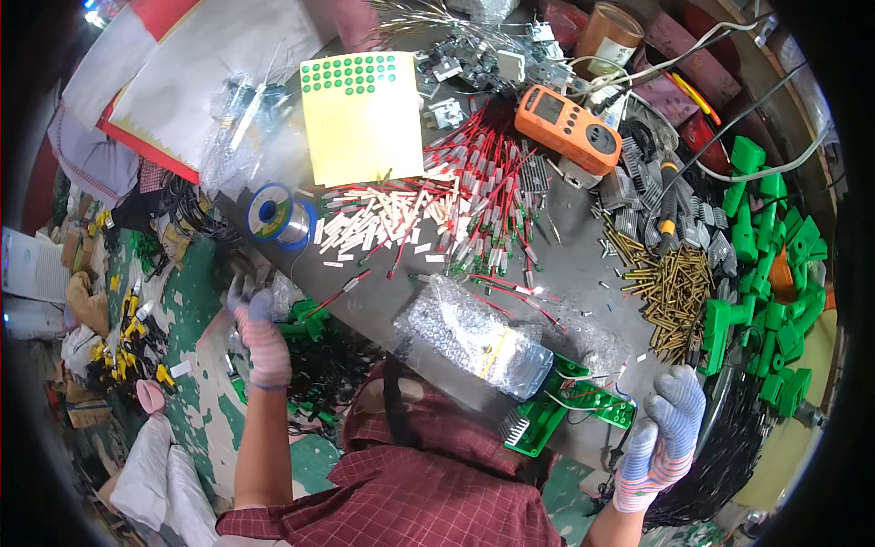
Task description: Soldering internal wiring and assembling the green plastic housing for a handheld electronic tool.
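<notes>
Right hand: the gloved right hand at 4 o'clock; fingers loosely bent, thumb apart from them, no object visible in its grasp; nearest thing, the green housing
Left hand: the gloved left hand between 8 and 9 o'clock, off the counter; fingers raised and blurred; whether they grasp anything, one cannot tell
Green housing: between 4 and 5 o'clock, at the near edge of the counter; open, with loose thin wires about it; probably light, stiff plastic, best taken by its outer walls; the wires look fragile and likely to snag
Dark blue block: at 5 o'clock, just beside the housing; probably dense and smooth, hence best supported from beneath at both ends
Bubble-wrap sleeve: around part of the block; soft, crinkled, likely slippery; a pinch of film alone might slide
Spool: between 9 and 10 o'clock; blue flanges; wound with silvery wire
Brown can: at 1 o'clock; upright cylinder; contents not discernible
White sacks: at 8 o'clock, beyond the counter; contents hidden
</notes>
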Motion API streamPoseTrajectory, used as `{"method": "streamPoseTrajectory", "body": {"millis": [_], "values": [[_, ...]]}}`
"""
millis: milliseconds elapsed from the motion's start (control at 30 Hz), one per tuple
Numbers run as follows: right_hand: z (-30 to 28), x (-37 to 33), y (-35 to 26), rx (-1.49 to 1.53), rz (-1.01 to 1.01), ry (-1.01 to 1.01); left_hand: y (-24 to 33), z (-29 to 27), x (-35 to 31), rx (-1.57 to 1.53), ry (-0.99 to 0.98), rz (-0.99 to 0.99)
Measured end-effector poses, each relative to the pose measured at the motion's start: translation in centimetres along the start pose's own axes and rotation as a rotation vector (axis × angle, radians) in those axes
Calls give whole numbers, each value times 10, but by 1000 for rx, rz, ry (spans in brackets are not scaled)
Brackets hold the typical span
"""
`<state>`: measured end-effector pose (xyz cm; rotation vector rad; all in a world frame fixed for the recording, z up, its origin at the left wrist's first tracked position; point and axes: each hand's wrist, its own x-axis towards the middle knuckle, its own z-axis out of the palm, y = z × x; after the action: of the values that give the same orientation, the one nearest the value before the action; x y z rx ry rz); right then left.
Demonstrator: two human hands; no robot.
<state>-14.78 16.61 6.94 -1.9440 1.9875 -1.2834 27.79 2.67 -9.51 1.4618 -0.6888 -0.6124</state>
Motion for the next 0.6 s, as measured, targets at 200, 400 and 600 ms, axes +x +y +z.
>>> {"method": "streamPoseTrajectory", "body": {"millis": [200, 400, 600], "values": [[13, 10, -16, 39, -100, -65, -12, -22, 21, 486, -828, -38], [19, 7, -35, 161, -126, -137, 47, -86, 24, 661, -742, -157], [64, 3, -78, 671, 85, -834, 144, -32, -58, -391, -1023, -643]]}}
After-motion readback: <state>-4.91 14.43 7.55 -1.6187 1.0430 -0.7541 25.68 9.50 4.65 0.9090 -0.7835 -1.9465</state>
